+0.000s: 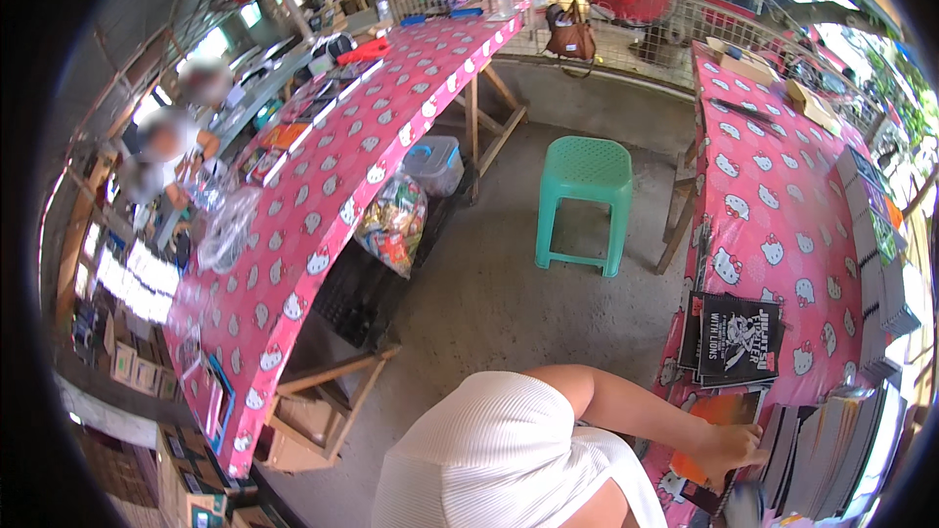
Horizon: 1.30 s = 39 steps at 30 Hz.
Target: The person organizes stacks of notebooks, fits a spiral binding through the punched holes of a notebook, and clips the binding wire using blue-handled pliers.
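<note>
The left hand (722,448) (fingers (751,453) curled, their hold I cannot tell) edges the book row (831,460), with room toward ten o'clock.

Books (827,455) on the right table (768,225) — stool (585,186) left.

Your stacked books (831,455) showed matt paper edges, while the black booklets (738,340) had smooth covers. Your top (479,440) was ribbed cloth, the table cover (782,227) glossy plastic, the stool (587,156) smooth plastic and the trestle (471,132) matt wood.
</note>
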Tool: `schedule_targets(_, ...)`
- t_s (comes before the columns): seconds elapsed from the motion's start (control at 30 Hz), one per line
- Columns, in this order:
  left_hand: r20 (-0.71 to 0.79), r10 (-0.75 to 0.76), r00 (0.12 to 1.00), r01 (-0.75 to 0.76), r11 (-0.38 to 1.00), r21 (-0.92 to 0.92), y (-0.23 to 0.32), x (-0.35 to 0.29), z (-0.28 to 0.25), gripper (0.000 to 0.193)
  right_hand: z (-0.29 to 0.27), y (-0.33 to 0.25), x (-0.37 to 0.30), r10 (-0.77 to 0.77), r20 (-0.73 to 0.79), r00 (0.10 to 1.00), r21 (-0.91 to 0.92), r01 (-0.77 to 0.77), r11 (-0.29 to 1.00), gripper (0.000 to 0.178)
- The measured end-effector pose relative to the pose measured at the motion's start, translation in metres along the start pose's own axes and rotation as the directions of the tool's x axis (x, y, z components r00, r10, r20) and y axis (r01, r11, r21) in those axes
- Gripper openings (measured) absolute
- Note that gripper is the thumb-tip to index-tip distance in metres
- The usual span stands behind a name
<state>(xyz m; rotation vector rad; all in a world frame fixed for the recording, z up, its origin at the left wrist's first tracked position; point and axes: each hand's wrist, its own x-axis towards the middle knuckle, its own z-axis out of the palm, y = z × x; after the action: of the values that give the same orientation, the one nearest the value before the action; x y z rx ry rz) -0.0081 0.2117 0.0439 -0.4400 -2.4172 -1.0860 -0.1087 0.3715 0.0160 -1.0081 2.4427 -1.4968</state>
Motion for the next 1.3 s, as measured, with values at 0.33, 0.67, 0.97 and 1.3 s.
schedule_targets(0.33,-0.057,-0.106,0.993,0.114,0.979,0.168,-0.021,-0.010,-0.037,0.052,-0.018,0.015,-0.002,0.013,-0.029,0.999,-0.004,-0.013,1.000,0.019)
schedule_targets(0.67,-0.088,-0.129,0.988,0.120,0.987,-0.102,-0.023,0.001,-0.079,0.046,-0.036,0.015,-0.012,0.026,-0.072,0.997,-0.030,-0.028,0.999,0.022)
schedule_targets(0.97,-0.098,-0.407,0.908,0.320,0.827,-0.462,-0.062,-0.007,-0.097,0.039,-0.002,-0.049,0.029,0.120,0.028,0.992,0.131,-0.123,0.984,0.034)
schedule_targets(1.3,0.113,-0.491,0.864,0.384,0.497,-0.778,-0.084,-0.011,-0.089,0.029,0.006,-0.044,0.026,-0.046,0.047,0.998,-0.229,0.056,0.972,0.048)
